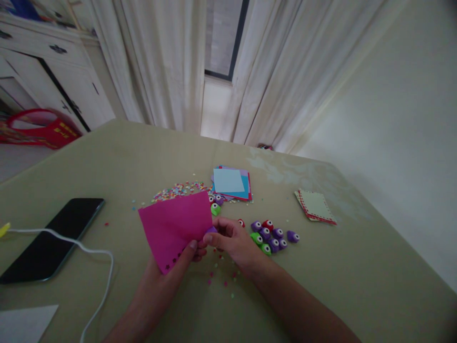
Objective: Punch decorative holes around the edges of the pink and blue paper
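Observation:
My left hand (167, 269) pinches the lower edge of a square magenta paper sheet (174, 226) that has a row of small punched holes along that edge. My right hand (232, 240) is closed around a small purple paper punch (211, 230) at the sheet's right corner. Both hands hover just above the beige table (143, 157). Bits of coloured confetti (221, 278) lie under my hands.
Several small purple, green and red punches (273, 236) cluster right of my hand. A stack of coloured paper squares (232, 183), a confetti pile (178, 190), trimmed cream cards (316, 206), a black phone (53, 238) with a white cable (93, 252) and a white sheet (24, 324) also lie here.

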Tool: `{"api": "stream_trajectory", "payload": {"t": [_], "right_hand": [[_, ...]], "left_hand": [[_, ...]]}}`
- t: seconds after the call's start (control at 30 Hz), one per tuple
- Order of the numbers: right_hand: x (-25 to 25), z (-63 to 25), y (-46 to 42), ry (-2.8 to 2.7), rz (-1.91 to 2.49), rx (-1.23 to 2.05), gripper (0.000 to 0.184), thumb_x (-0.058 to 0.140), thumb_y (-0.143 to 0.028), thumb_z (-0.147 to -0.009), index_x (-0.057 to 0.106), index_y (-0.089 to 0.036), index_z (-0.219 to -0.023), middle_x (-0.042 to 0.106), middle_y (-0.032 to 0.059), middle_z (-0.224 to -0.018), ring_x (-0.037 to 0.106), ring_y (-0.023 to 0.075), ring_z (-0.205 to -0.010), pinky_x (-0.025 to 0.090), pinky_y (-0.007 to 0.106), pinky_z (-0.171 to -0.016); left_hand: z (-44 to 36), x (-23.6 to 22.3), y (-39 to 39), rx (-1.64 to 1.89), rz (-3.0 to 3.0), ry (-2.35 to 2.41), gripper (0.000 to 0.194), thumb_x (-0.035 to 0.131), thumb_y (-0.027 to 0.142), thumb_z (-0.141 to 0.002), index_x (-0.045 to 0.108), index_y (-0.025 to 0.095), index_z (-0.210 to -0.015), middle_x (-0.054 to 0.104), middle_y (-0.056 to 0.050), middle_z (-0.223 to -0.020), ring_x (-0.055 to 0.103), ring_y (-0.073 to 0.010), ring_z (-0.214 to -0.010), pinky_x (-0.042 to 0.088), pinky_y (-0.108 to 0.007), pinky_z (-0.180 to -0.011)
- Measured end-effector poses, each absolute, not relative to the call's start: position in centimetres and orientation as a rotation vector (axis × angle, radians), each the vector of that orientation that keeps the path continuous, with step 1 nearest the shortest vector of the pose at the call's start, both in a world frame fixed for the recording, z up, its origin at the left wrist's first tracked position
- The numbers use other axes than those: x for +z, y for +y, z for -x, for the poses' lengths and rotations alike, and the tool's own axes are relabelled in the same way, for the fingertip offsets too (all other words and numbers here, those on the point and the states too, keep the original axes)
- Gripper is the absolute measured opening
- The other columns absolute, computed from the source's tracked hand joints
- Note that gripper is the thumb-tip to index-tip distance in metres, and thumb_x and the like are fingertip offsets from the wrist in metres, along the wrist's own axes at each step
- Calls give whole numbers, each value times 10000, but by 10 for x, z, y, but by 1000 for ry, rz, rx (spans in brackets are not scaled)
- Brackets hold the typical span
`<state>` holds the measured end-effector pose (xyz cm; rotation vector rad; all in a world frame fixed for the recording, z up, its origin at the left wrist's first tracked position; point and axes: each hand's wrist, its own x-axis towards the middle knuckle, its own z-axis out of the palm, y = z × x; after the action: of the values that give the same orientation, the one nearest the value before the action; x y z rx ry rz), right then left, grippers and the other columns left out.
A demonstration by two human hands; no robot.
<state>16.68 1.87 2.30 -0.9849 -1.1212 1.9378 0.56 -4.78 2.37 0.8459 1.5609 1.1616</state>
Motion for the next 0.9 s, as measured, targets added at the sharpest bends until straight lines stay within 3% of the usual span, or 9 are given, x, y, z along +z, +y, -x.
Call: {"api": "stream_trajectory", "payload": {"t": [0.13,0.23,0.4,0.47,0.57,0.7,0.9], "right_hand": [[25,-165,16,-1096,939,1942,468,982,-500,-608,688,-190,-799,707,-22,-753,627,145,-670,509,284,-693],[24,-166,17,-1115,1021,1923,469,962,-523,-633,701,-174,-807,707,-11,-744,585,123,-622,455,253,-623],[25,-180,25,-1380,1048,1920,606,993,-496,-604,702,-171,-1025,696,-11,-812,614,143,-704,469,264,-681],[30,-190,30,-1528,1122,1770,562,980,-469,-650,682,-183,-1030,676,-19,-821,599,143,-713,460,258,-663],[40,-208,42,-1858,1222,1382,355,875,-433,-818,704,-191,-1013,689,-1,-858,602,155,-730,466,271,-669],[44,-230,61,-2247,1498,616,202,673,-245,-996,738,-173,-1173,735,106,-1155,675,241,-1019,499,370,-925],[28,-229,67,-2484,1743,261,221,628,-154,-993,740,-107,-1177,713,186,-1196,640,320,-1132,489,429,-1028]], "left_hand": [[-7,24,-47,1172,-809,1567,321,808,525,-691,811,216,-776,850,-84,-779,813,-302,-746,671,-388,-743],[-6,23,-48,1139,-800,1573,373,806,568,-694,819,211,-801,855,-88,-809,814,-307,-779,669,-391,-769],[-4,19,-49,1220,-816,1643,365,815,577,-698,805,229,-810,852,-72,-829,803,-303,-805,657,-389,-786],[-2,15,-49,1227,-781,1657,410,821,612,-695,802,220,-816,846,-78,-816,797,-305,-801,654,-395,-783],[1,4,-49,1216,-731,1657,483,823,658,-716,807,196,-854,846,-88,-848,790,-297,-838,640,-400,-831],[1,-7,-50,1242,-700,1572,510,791,680,-761,813,183,-874,841,-81,-879,780,-274,-853,624,-377,-857],[1,-8,-47,1314,-662,1526,479,744,683,-783,796,208,-821,827,-48,-796,768,-247,-728,630,-355,-765]]}}
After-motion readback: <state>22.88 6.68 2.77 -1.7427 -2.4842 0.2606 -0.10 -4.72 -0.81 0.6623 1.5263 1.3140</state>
